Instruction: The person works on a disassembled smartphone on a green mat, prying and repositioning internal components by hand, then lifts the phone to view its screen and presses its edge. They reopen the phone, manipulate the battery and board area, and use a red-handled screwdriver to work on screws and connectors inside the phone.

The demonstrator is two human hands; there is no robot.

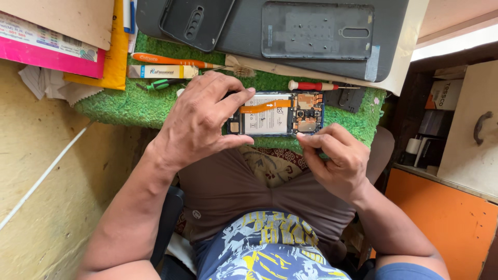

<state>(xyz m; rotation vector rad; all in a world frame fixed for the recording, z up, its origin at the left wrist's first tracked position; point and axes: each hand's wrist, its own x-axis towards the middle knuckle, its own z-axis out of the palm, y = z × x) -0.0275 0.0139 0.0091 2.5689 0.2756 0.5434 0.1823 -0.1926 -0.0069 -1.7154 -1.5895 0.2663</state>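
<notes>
The green fuzzy artificial-turf mat (135, 106) carries everything I work on, and beyond it a dark grey flat laptop-like slab (321, 52) bears two black plastic phone back covers (197, 23). In the middle of the mat lies the opened blue-framed smartphone (277, 114), its back off, white-labelled battery, orange flex ribbon (265, 107) and copper-shielded board exposed. My left hand (199, 122) spreads over the phone's left end, thumb on the near edge and fingers curled over the far edge, clamping it flat rather than lifting it. My right hand (337, 158) sits just beside the phone's near right corner, thumb and forefinger pinched nearly shut at the frame's edge; whether they grip some small part I cannot tell. As I judge it, doing this well means keeping the left hand's pressure on the frame, off the ribbon, and letting the right fingertips work in small, light moves near the board. A red-handled slim screwdriver (311, 85) lies just beyond the phone, an orange-handled toothbrush (171, 59) farther left.
</notes>
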